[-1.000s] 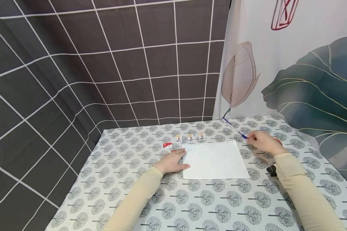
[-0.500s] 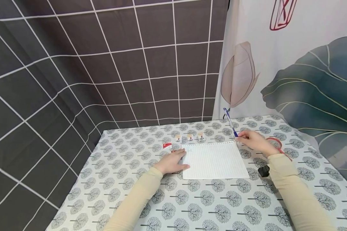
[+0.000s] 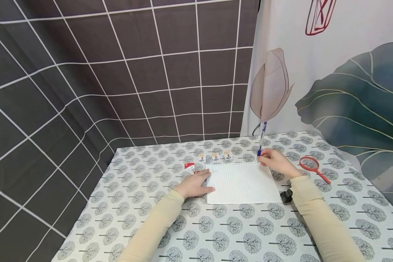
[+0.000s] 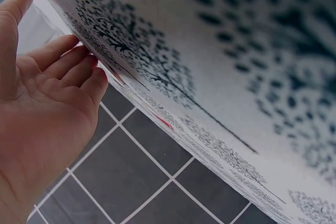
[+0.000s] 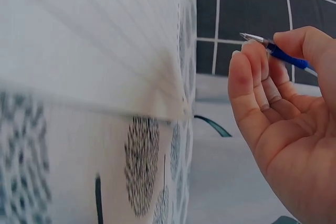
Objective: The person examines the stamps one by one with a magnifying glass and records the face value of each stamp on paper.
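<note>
Behind the table hangs a dark curtain (image 3: pixel 144 72) ruled with a white grid, and it wraps round to the person's left. To the right of it falls a white curtain (image 3: pixel 281 22) printed with a pinkish bud and a big blue-green leaf. Below both spreads a white tablecloth (image 3: pixel 144 207) patterned with dark, round-crowned trees. The person reaches over it in pale cream sleeves (image 3: pixel 327 214).

Between the arms lies a sheet of lined paper (image 3: pixel 243 183), flat, its perforated edge on the far side. The left hand (image 3: pixel 194 183) rests across its left edge, fingers extended and loose, the thumb over the paper. The right hand (image 3: pixel 276 161) is at the far right corner, thumb and fingers pinching a blue pen (image 5: pixel 287 59) near its writing end. The pen's other end sticks up and away from the person; the tip stands clear of the paper.

To the right of that hand lies a red magnifying glass (image 3: pixel 318 171), handle toward the person. A black block (image 3: pixel 285 196) sits just beside the right wrist. Three small picture cards (image 3: pixel 215 157) line up beyond the paper, and a red-and-white card (image 3: pixel 189 166) lies near the left fingertips.
</note>
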`<state>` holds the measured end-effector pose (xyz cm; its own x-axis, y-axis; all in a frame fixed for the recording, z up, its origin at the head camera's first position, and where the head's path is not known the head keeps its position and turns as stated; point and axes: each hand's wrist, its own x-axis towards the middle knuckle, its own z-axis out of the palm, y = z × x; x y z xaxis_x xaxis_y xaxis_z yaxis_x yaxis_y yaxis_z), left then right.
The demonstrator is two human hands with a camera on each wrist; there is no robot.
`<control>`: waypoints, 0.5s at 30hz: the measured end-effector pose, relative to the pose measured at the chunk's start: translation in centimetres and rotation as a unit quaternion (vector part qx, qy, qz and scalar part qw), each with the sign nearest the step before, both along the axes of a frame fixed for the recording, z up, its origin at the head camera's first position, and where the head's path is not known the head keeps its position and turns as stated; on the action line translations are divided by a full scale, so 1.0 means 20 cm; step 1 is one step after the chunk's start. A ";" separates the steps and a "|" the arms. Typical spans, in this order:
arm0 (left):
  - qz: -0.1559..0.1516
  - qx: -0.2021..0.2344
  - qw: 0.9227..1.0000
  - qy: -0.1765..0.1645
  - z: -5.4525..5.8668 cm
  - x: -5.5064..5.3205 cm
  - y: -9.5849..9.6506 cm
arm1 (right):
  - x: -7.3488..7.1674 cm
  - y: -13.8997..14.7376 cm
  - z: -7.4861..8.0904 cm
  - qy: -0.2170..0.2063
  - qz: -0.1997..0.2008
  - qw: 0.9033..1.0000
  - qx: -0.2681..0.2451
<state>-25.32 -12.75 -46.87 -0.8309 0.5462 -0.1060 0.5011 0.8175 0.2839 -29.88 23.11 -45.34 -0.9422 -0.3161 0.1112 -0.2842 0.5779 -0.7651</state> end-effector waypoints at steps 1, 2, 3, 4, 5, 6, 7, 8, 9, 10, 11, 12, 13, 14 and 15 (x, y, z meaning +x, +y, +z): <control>0.000 0.000 1.000 -0.001 0.00 0.00 0.00 | 0.00 -0.01 -0.01 0.002 0.002 1.000 -0.004; -0.001 0.001 1.000 0.000 0.00 0.00 0.00 | -0.01 -0.02 -0.01 0.003 0.001 1.000 -0.007; -0.003 0.001 1.000 0.000 0.00 0.00 0.00 | -0.01 -0.03 -0.01 0.001 0.001 1.000 -0.012; -0.003 0.000 1.000 0.000 0.00 0.00 0.00 | -0.02 -0.04 -0.02 -0.003 -0.002 1.000 -0.015; -0.003 0.000 1.000 0.001 0.00 0.00 0.00 | -0.02 -0.05 -0.02 -0.004 -0.005 1.000 -0.017; -0.003 -0.001 1.000 0.001 0.00 0.00 0.00 | -0.02 -0.06 -0.03 -0.006 -0.008 1.000 -0.020; -0.003 -0.002 1.000 0.000 0.00 0.00 0.00 | -0.03 -0.07 -0.03 -0.010 -0.011 1.000 -0.021; -0.003 -0.001 1.000 0.000 0.00 0.00 0.00 | -0.03 -0.08 -0.04 -0.014 -0.016 1.000 -0.019; -0.002 0.000 1.000 -0.001 0.00 0.00 0.00 | -0.03 -0.09 -0.04 -0.016 -0.021 1.000 -0.013; -0.001 0.000 1.000 -0.001 0.00 0.00 0.00 | -0.03 -0.10 -0.04 -0.017 -0.028 0.999 -0.006; -0.001 0.002 1.000 -0.002 0.00 0.00 0.00 | -0.03 -0.12 -0.04 -0.020 -0.034 0.999 -0.002; 0.000 0.002 1.000 -0.003 0.00 0.00 0.00 | -0.03 -0.13 -0.03 -0.022 -0.037 0.999 0.001; 0.000 0.003 1.000 -0.004 0.00 0.00 0.00 | -0.02 -0.14 -0.03 -0.021 -0.039 0.999 0.005; 0.000 0.002 1.000 -0.003 0.00 0.00 0.00 | -0.02 -0.16 -0.03 -0.019 -0.040 0.999 0.007; 0.000 0.000 1.000 -0.002 0.00 0.00 0.00 | -0.02 -0.17 -0.03 -0.019 -0.043 0.999 0.005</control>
<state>-25.32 -12.82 -46.94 -0.8306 0.5460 -0.1092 0.4996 0.8174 0.2869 -30.34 19.72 -45.86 -0.9692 -0.2352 0.0729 -0.2050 0.6066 -0.7681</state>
